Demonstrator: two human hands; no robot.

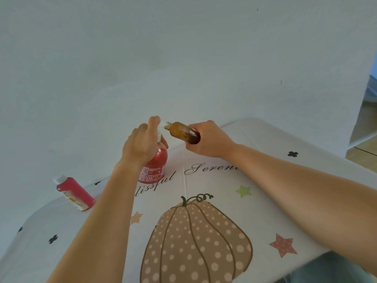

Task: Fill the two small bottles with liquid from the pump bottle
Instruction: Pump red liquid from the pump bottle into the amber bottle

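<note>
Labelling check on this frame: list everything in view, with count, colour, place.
red translucent pump bottle with white pump: 1, red, upright mid-table
small amber translucent bottle: 1, amber-brown, uncapped, tilted, mouth at the pump spout
small red bottle with white top: 1, red, on the table, far left
pumpkin-print tablecloth: 1, white, covers the table
plain wall: 1, white, behind the table
left hand: 1, fingers round the pump top
right hand: 1, fingers round the amber bottle's base

A home room: the surface wears a pumpkin-print cloth (204,242), against a plain white wall (183,58), with wooden floor (365,123) beyond.
</note>
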